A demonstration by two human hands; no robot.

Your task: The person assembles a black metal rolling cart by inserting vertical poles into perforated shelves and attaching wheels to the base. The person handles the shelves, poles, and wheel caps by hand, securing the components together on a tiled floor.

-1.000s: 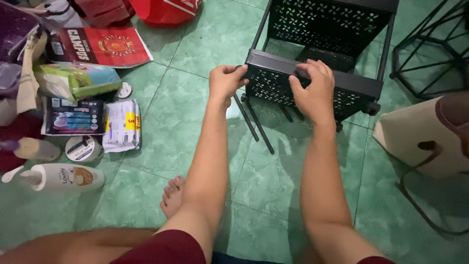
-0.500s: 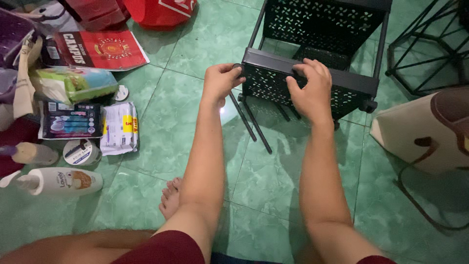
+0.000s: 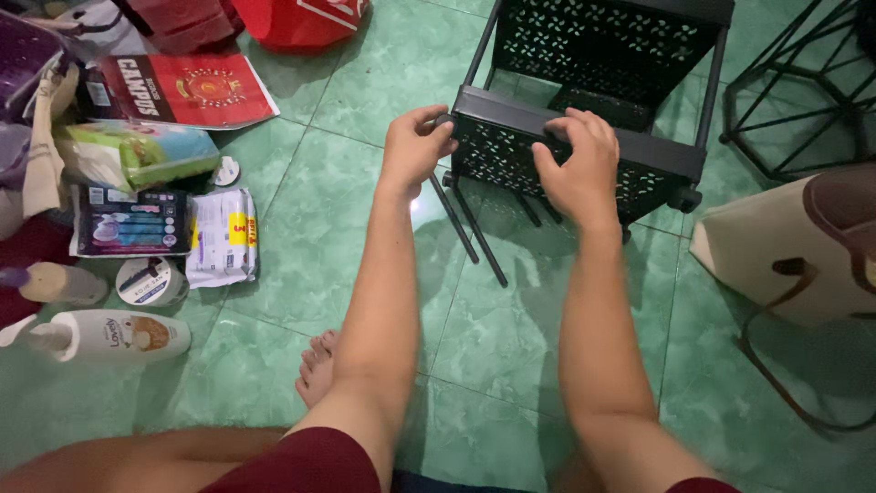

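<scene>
Gripping the near edge of a black perforated rack (image 3: 593,55) that stands on the green tiled floor (image 3: 328,228), the left hand (image 3: 415,146) pinches its left corner while the right hand (image 3: 575,173) curls over the front rail. Loose black rods (image 3: 479,233) lie beneath; a lotion bottle (image 3: 109,336) and packets (image 3: 222,237) sit well apart, left.

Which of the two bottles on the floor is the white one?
The pump bottle nearest the person's knee; the other bottle, just beyond it, is beige.
</scene>
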